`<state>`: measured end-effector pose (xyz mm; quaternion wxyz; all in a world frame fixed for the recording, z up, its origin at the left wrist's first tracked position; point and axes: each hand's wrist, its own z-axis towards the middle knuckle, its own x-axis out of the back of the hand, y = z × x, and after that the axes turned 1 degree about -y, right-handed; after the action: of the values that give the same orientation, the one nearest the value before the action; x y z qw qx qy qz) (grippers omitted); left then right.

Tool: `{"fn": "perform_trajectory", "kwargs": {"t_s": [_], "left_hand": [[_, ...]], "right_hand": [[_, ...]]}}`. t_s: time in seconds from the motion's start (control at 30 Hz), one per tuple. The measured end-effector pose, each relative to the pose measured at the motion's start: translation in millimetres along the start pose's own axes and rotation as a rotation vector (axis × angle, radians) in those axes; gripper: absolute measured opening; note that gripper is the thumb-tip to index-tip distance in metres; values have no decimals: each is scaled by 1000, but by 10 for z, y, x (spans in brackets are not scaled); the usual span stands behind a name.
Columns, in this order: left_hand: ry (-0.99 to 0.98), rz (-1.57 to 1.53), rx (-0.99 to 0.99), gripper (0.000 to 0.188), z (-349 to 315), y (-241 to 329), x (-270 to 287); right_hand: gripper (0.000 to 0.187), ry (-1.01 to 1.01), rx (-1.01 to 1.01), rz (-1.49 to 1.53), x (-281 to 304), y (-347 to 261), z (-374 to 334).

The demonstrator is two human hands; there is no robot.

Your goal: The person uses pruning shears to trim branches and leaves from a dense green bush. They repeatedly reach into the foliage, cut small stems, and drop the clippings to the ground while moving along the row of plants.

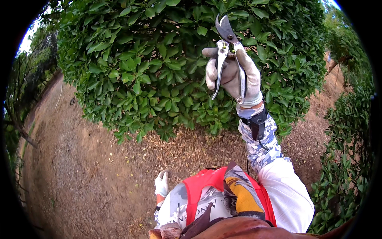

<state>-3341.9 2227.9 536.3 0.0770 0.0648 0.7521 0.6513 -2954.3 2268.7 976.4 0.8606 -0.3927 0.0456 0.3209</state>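
Note:
My right hand (251,81), in a pale, soiled work glove, is raised in front of a dense green bush. It grips a pair of pruning shears (223,49) pointing up and away. Their dark curved blades stand a little apart, and the silver handles are spread across the palm. Fingers wrap past the left handle, with the thumb side along the right one. Low at my left side hangs my left hand (162,184), also in a pale glove. Its fingers look loosely extended, and I see nothing in it. Leaves of the bush (151,75) surround the shears.
Brown ground (91,179) with dry leaves (175,149) lies under and beside the bush. Another leafy shrub (346,159) stands close on the right. Trees (20,107) line the far left. A small black device (258,125) with a cable is strapped to my right wrist.

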Motion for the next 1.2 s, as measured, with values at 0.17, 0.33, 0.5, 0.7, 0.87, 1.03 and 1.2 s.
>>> {"fn": "perform_trajectory", "kwargs": {"t_s": [0.17, 0.33, 0.5, 0.7, 0.87, 1.03, 1.2], "left_hand": [[6, -49, 4, 32, -37, -36, 38], [6, -76, 26, 32, -96, -51, 54], [-16, -5, 50, 35, -166, -36, 35], [-61, 37, 100, 35, -149, 81, -65], [-103, 71, 82, 35, -78, 162, -155], [-85, 9, 75, 35, -179, 134, -136], [-83, 2, 93, 37, -241, 91, -111]], "right_hand": [[57, 118, -266, -139, -122, 192, -422], [51, -293, -893, -640, 344, 440, -1099], [49, -527, -1123, -1535, 291, 803, -1549], [45, -182, -1027, -758, 289, 696, -1639], [59, -10, -880, -362, 264, 726, -1799], [70, 175, -776, -335, 77, 542, -1828], [64, 463, -687, -420, 133, 275, -2087]]}}
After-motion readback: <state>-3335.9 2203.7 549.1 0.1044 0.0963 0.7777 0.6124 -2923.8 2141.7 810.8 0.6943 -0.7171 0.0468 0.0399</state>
